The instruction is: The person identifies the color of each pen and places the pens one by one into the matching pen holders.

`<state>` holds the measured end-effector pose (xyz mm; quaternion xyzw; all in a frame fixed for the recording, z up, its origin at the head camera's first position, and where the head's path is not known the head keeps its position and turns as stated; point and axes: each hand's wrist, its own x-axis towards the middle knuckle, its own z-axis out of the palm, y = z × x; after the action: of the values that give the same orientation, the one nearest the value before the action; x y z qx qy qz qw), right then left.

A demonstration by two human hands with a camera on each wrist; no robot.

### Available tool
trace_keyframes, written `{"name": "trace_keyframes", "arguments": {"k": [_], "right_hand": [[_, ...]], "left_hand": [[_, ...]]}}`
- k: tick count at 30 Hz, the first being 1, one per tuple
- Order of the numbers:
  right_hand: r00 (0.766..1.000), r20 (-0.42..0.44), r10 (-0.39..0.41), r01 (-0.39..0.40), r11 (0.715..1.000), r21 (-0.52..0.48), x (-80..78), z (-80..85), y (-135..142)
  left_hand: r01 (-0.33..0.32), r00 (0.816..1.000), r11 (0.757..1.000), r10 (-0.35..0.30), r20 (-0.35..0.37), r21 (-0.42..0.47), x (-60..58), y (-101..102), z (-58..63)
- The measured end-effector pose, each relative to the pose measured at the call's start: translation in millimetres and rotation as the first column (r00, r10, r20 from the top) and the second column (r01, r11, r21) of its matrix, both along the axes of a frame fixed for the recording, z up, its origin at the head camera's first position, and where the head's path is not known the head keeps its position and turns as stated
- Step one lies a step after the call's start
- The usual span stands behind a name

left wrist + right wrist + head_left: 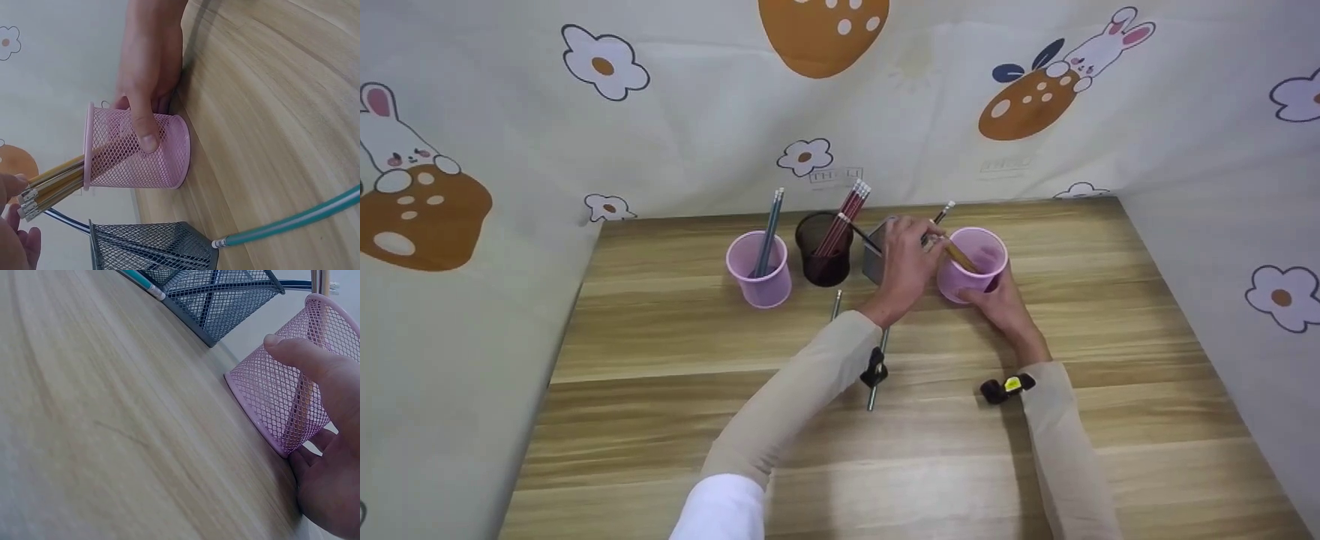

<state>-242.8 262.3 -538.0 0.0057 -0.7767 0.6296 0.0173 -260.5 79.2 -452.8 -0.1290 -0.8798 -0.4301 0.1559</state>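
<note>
My left hand (911,259) is at the eraser ends of several yellow pencils (59,183), its thumb and fingers bent around their tops. These pencils stand slanted inside a pink mesh pen cup (979,259), leaning on its rim. My right hand (1005,304) grips that cup low on its wall, thumb (295,354) on the near side and fingers behind. The cup is upright on the table. Just left of it is a grey mesh pen holder (152,247) with dark pencils in it, partly hidden by my left hand in the head view.
Left of the grey holder stand a black mesh cup (825,274) with red pencils (844,217) and a second pink cup (765,292) with blue-green pencils (769,232). Green pencils (872,397) lie on the wooden table (922,465) below my left forearm. A printed cloth wall rises behind.
</note>
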Motion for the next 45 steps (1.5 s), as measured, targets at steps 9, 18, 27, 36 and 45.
{"name": "trace_keyframes", "arguments": {"k": [9, 18, 27, 36, 45], "right_hand": [[1.0, -0.018, -0.015, 0.014, 1.0, -0.019, -10.0, -21.0, 6], [0.999, -0.044, -0.024, 0.023, 1.0, -0.01, -14.0, -29.7, 11], [0.996, 0.044, -0.072, 0.067, 0.992, 0.108, 3.7, -5.2, 7], [0.956, 0.229, -0.181, 0.094, 0.934, 0.346, 37.0, 21.5, -19], [0.96, 0.259, -0.103, 0.005, 0.934, 0.356, 45.2, 24.6, -48]], "left_hand": [[0.039, 0.997, 0.999, -0.038, -0.065, 0.023, 4.5, -10, 0.8], [0.111, 0.989, 0.989, -0.1, -0.111, 0.098, 12.2, -41, 1.1], [0.057, 0.993, 0.995, -0.049, -0.106, 0.08, 19.3, -77, -2.2], [-0.006, 0.997, 0.992, 0.015, -0.071, 0.128, 25.4, -135, -11.3], [-0.117, 0.989, 0.989, 0.124, -0.077, 0.091, 34.3, -195, -16.2]]}}
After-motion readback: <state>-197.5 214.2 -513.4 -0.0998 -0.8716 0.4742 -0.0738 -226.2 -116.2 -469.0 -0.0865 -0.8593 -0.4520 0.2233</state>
